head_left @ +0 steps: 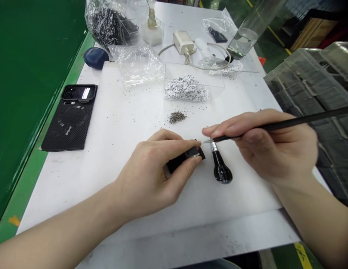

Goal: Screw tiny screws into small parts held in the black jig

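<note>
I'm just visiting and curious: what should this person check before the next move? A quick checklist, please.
1. Small black piece gripped: ok, pinched between left hand thumb and fingers.
2. Slim black tool in right hand: ok, held with its tip towards the piece.
3. Tip touching the piece: cannot tell, too small.
4. Space beside the piece: not ok, perhaps; a bulb-handled tool lies close by.
5. Tiny parts gathered: not ok; there is a pile, but specks lie scattered around it.

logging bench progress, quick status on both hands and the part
Left hand pinching small black part. Right hand holding slim black tool, tip close to the part. Bulb-handled tool lying close by, right of the part.
</note>
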A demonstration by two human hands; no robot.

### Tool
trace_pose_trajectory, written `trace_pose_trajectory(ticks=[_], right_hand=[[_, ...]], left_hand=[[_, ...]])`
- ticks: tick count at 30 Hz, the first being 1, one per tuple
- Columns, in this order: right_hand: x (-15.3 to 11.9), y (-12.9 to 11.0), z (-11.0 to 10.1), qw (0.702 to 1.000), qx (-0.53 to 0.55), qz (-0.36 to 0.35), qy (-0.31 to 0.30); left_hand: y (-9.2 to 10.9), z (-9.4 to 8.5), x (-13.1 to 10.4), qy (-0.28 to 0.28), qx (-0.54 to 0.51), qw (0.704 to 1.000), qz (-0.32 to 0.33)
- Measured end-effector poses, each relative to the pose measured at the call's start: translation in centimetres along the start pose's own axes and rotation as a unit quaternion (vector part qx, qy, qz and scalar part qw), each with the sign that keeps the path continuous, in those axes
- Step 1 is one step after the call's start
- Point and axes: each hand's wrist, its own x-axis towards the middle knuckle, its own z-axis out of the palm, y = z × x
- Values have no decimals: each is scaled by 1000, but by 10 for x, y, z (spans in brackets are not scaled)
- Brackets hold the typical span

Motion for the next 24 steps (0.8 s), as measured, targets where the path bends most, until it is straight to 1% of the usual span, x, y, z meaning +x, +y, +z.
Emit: trace_pose_trajectory(ticks=[3,5,7,13,24], right_hand=[[-4,8,-6,994,27,-44,-92],[-4,12,-7,990,30,-53,-125],[-4,15,-8,989,29,-53,-135],[-2,15,-9,984,42,-65,-159],[-4,11,-12,987,22,-26,-155]], left_hand=[[0,0,0,-12,1,1000,-20],[1,-1,0,-19,-1,999,-35],[2,-1,0,-26,-4,999,-44],[2,-3,0,-29,-12,999,-42],[2,-3,1,-31,-14,999,-42]])
